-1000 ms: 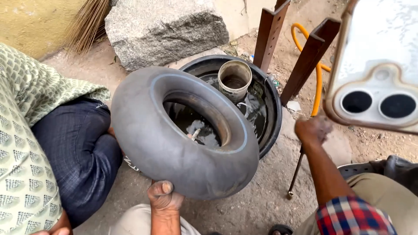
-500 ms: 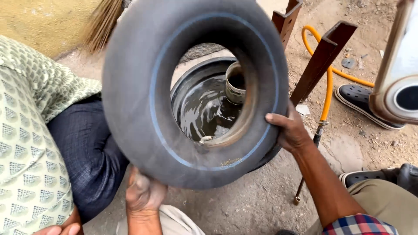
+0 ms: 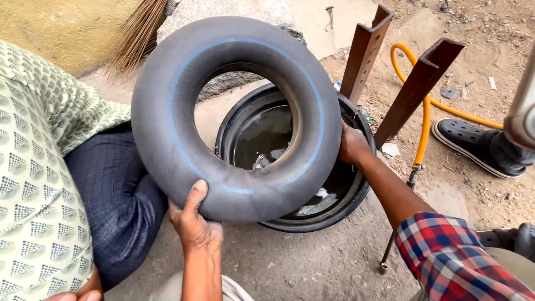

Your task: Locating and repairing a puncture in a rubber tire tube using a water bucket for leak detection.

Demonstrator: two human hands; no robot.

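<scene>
Left hand (image 3: 192, 220) grips bottom of matte grey rubber tube (image 3: 237, 117), right hand (image 3: 352, 144) clasps its right side; smooth inflated ring held upright over round black water-filled basin (image 3: 312, 214) on gritty concrete floor (image 3: 312, 262).

Daylight fell on a bare concrete floor (image 3: 312, 262) that gave way to dirt (image 3: 479, 61). A yellow wall (image 3: 61, 28) stood behind, with a stone block (image 3: 234, 8) against it.
</scene>
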